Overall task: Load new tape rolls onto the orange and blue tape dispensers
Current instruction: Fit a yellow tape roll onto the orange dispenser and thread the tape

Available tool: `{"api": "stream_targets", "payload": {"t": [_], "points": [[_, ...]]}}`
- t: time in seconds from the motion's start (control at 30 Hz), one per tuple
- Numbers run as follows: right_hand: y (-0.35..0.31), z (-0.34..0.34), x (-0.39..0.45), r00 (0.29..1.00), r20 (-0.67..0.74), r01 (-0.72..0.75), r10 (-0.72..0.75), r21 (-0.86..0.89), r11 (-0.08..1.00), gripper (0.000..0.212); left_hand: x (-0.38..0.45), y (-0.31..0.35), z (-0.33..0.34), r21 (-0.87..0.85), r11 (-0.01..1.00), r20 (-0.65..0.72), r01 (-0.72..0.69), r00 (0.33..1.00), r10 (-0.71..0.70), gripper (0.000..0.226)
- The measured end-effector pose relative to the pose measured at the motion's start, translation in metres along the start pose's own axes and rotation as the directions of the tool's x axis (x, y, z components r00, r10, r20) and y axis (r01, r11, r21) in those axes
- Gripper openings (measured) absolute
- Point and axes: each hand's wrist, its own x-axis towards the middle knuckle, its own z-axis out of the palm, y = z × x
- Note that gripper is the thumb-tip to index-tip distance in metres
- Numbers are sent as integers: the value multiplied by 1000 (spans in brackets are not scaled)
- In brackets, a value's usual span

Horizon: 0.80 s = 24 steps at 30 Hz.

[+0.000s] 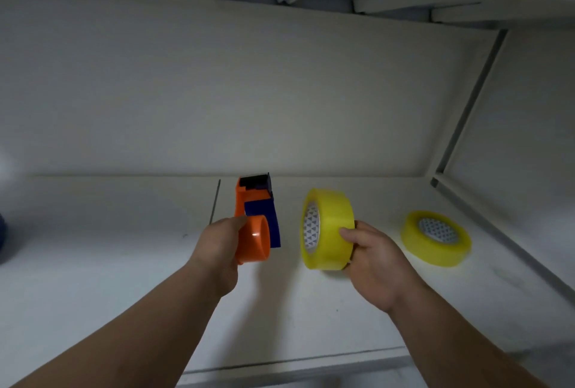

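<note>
Two tape rolls (328, 229) (436, 238), one dispenser (256, 222)

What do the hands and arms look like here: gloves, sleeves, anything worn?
Both are bare. The left hand and right hand have no gloves, and no rings show on the visible fingers. Both forearms are uncovered right to the bottom edge of the picture, with no sleeve cuff in view. No watch, band or marking shows on either wrist.

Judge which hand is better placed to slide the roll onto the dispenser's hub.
Right, probably: the right hand already grips the upright tape roll, its core facing the orange hub of the dispenser, which the left hand holds.
</note>
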Motion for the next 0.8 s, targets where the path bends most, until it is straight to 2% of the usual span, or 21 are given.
{"api": "stream_targets", "payload": {"t": [0.1, 0.23, 0.47, 0.6, 0.7, 0.8], "points": [[2, 4, -8, 997, 75, -39, 32, 88, 995, 42, -12, -5, 0, 12, 1000, -28, -14, 1000, 14, 20], [7, 10, -19, 988, 153, -15, 3, 78, 997, 46, -26, -7, -1, 23, 999, -67, -30, 997, 31, 6], [20, 15, -34, 969, 237, 73, -72, 6, 997, 51, -48, -10, -7, 31, 997, -35, -76, 996, 77, 3], [28, 18, -39, 952, 293, 121, -87, -101, 988, 51, -54, -11, -11, -71, 996, 62, -58, 996, 63, 28], [30, 24, -42, 937, 339, 134, -79, -144, 980, 54, -55, -7, -13, -122, 992, 131, -23, 991, 39, 33], [29, 32, -42, 916, 393, 162, -78, -185, 969, 57, -53, -4, -17, -97, 995, 184, -13, 982, 31, 35]]}}
